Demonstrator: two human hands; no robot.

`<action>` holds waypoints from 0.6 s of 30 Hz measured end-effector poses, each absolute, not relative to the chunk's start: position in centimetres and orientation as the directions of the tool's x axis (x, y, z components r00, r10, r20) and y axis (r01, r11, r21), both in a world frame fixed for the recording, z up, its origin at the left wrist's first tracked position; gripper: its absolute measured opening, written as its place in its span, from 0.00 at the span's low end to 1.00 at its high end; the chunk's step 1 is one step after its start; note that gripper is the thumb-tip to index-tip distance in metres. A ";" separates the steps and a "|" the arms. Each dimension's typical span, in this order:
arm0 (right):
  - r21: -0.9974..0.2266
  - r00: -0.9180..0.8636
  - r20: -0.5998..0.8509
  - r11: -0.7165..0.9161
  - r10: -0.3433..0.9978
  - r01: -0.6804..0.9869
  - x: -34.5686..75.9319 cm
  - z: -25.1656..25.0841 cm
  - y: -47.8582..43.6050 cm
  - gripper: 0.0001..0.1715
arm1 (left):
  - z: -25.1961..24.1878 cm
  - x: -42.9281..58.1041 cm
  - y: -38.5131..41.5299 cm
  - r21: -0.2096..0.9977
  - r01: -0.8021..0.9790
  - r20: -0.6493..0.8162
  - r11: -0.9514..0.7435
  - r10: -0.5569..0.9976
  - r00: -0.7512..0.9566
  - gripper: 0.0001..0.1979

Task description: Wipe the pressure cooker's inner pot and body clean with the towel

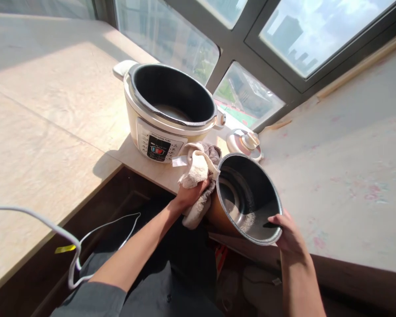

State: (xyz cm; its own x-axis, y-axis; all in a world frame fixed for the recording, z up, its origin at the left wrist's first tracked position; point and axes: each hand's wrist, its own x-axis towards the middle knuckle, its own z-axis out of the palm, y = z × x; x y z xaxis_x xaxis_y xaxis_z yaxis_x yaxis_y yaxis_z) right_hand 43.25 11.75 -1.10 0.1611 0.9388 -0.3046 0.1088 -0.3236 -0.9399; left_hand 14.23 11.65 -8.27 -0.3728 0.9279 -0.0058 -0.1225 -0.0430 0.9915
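Note:
My left hand [193,193] is closed around a bunched beige and grey cloth [199,169], which presses against the outer side of the dark inner pot [247,207] near its rim. My right hand [287,229] grips the pot's rim at the lower right, thumb over the inside edge. The pot is tilted with its mouth toward me, and a light patch shows on its inner wall. Behind the cloth stands the cream pressure cooker body [135,110], lidless, its dark inside visible and its control panel [160,147] facing me.
A round lid-like piece with a knob [246,143] lies beside the cooker by the window [251,92]. A pale cable [49,224] with a yellow tag [65,249] hangs over the counter's [53,145] front edge. A floral-patterned surface [350,185] is at right.

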 end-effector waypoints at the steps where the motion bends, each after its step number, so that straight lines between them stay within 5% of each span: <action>1: -0.929 0.146 -0.333 -0.350 0.932 0.118 43.7 -1.0 11.7 0.26 | -7.6 14.0 12.0 0.991 -0.115 0.031 -0.073 0.945 -0.326 0.05; 7: -0.890 0.086 -0.447 -0.452 0.891 0.057 45.2 -1.4 11.7 0.23 | -5.2 14.2 13.7 0.941 -0.330 0.044 -0.082 0.991 -0.123 0.08; 12: -0.807 0.152 -0.588 -0.588 0.795 -0.045 45.5 -0.7 13.1 0.13 | -5.7 16.5 13.6 0.946 -0.288 0.048 -0.147 0.944 -0.325 0.08; 18: -0.894 0.229 -0.445 -0.446 0.866 -0.050 45.3 -0.5 13.4 0.10 | -4.9 17.7 11.9 0.987 -0.144 0.009 -0.077 0.905 -0.425 0.08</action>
